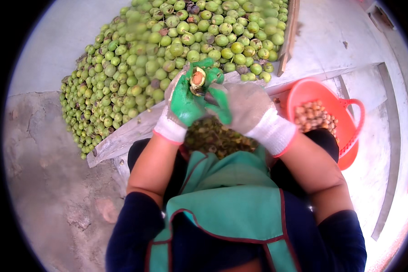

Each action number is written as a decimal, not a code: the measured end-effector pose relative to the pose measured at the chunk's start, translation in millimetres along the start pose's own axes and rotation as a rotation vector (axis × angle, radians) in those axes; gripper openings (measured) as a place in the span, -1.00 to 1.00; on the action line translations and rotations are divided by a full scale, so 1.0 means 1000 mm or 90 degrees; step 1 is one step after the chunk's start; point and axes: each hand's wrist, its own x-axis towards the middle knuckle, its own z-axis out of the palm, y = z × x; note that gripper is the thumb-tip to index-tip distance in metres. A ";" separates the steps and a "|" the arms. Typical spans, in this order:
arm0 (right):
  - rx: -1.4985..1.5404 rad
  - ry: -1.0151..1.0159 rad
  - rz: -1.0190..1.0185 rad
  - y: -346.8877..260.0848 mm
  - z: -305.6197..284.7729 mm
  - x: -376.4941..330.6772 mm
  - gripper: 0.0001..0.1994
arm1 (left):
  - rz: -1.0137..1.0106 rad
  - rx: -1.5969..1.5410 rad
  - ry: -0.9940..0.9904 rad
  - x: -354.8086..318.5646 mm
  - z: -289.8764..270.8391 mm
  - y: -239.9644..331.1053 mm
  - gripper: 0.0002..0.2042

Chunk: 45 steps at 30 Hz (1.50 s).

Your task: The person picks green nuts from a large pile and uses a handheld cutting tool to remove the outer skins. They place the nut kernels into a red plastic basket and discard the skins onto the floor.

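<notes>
My left hand [184, 100], in a white glove with a green coated palm, is closed around a round green-husked fruit [197, 79]. Its husk is cut open, showing a pale rim and a brown nut inside. Just to the right, my gloved right hand [247, 106] is blurred, its fingers curled close to the fruit. A short dark grey edge [209, 97] shows at its fingertips, too blurred to name. Below both hands, a mass of brown-green husk pieces [220, 136] lies between my knees, partly hidden by the gloves and my green apron [231, 204].
A large heap of green fruits [167, 50] spreads ahead and to the left, held by a wooden board [127, 127] in front and another board [289, 38] at its right. Beside my right knee stands a red basket [299, 93] with a handle, containing light brown nuts [315, 115].
</notes>
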 end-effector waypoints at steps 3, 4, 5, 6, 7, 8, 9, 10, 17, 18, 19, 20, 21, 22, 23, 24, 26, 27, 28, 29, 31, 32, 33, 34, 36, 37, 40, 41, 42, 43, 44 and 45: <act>0.119 0.055 -0.036 0.009 0.010 -0.002 -0.64 | 0.071 0.026 0.173 0.001 0.023 0.003 -0.46; 0.193 0.074 -0.006 0.012 0.010 -0.004 -0.63 | 0.069 -0.009 0.142 0.005 0.017 0.007 -0.44; 0.266 0.087 0.023 0.013 0.006 -0.006 -0.62 | 0.056 -0.014 0.078 0.006 0.009 0.010 -0.44; 0.339 0.100 0.052 0.012 0.002 -0.008 -0.60 | 0.042 -0.019 0.014 0.006 0.003 0.013 -0.44; 0.358 0.081 0.075 0.011 -0.004 -0.007 -0.59 | 0.028 -0.024 -0.050 0.005 -0.003 0.014 -0.43; 0.378 0.062 0.100 0.008 -0.010 -0.006 -0.58 | 0.038 -0.037 -0.012 0.005 0.000 0.011 -0.44; 0.398 0.043 0.126 0.007 -0.012 -0.005 -0.57 | 0.046 -0.018 0.014 0.007 0.001 0.008 -0.44; 0.406 0.055 0.124 0.006 -0.011 -0.005 -0.57 | 0.055 0.000 0.040 0.009 0.003 0.005 -0.44; 0.578 0.036 0.118 0.010 -0.006 -0.002 -0.61 | -0.031 0.052 0.002 0.002 0.022 0.001 -0.39; 0.607 0.032 0.109 0.012 -0.003 -0.003 -0.61 | -0.016 0.083 0.014 0.002 0.017 -0.002 -0.40; 0.580 0.033 0.107 0.013 -0.002 -0.004 -0.61 | -0.002 0.114 0.026 0.001 0.009 -0.006 -0.41; 0.555 0.036 0.103 0.015 0.000 -0.004 -0.60 | 0.013 0.147 0.038 0.001 0.006 -0.008 -0.42; 0.531 0.039 0.099 0.015 0.002 -0.005 -0.60 | 0.074 0.272 0.041 -0.001 0.004 -0.011 -0.44; 0.518 0.059 0.093 0.014 0.007 -0.005 -0.61 | 0.134 0.397 0.044 -0.005 0.004 -0.013 -0.46; 0.503 0.080 0.090 0.013 0.013 -0.005 -0.62 | 0.179 0.496 0.028 -0.005 0.001 -0.015 -0.48; 0.487 0.100 0.086 0.012 0.016 -0.005 -0.63 | 0.225 0.594 0.018 -0.006 -0.003 -0.016 -0.50; 0.300 0.059 0.045 0.013 0.012 -0.001 -0.65 | 0.198 0.570 -0.029 -0.005 -0.010 -0.009 -0.54; 0.207 0.039 0.023 0.012 0.009 0.001 -0.66 | 0.138 0.470 -0.043 -0.004 -0.007 -0.005 -0.55; 0.156 0.037 -0.013 0.011 0.006 0.003 -0.67 | -0.010 0.190 -0.051 -0.003 -0.003 0.002 -0.55; 0.104 0.036 -0.047 0.011 0.004 0.004 -0.69 | -0.155 -0.094 -0.058 -0.002 0.006 0.008 -0.56; 0.046 0.012 -0.088 0.014 0.003 0.005 -0.68 | -0.032 0.053 0.125 -0.005 0.017 0.005 -0.46; 0.039 -0.008 -0.099 0.017 0.002 0.005 -0.67 | -0.047 0.002 0.133 -0.006 0.016 0.011 -0.42; 0.032 -0.028 -0.109 0.020 0.000 0.005 -0.66 | -0.062 -0.048 0.141 -0.007 0.015 0.015 -0.38; 0.133 0.021 -0.060 0.020 -0.002 0.003 -0.63 | -0.041 -0.045 0.116 -0.006 0.015 0.016 -0.39; 0.327 0.114 0.041 0.019 -0.006 -0.005 -0.56 | -0.001 -0.047 0.060 -0.001 0.010 0.010 -0.41; 0.422 0.094 0.100 0.019 -0.006 -0.004 -0.53 | 0.008 -0.048 0.068 0.001 0.006 0.007 -0.42; 0.519 0.088 0.186 0.022 0.010 -0.002 -0.43 | 0.027 -0.001 0.038 0.006 0.006 -0.004 -0.40; 0.529 0.087 0.186 0.022 0.015 -0.003 -0.43 | 0.030 0.004 0.039 0.006 0.010 -0.006 -0.40; 0.539 0.086 0.186 0.021 0.019 -0.004 -0.44 | 0.033 0.008 0.040 0.007 0.014 -0.008 -0.41; 0.549 0.085 0.186 0.018 0.021 -0.006 -0.44 | 0.035 0.012 0.040 0.008 0.016 -0.008 -0.41; 0.578 0.133 0.186 0.005 0.003 -0.008 -0.45 | 0.018 -0.014 0.023 0.008 0.018 -0.008 -0.42; 0.533 0.175 0.175 0.011 0.005 -0.006 -0.46 | 0.001 -0.040 0.006 0.007 0.019 -0.006 -0.42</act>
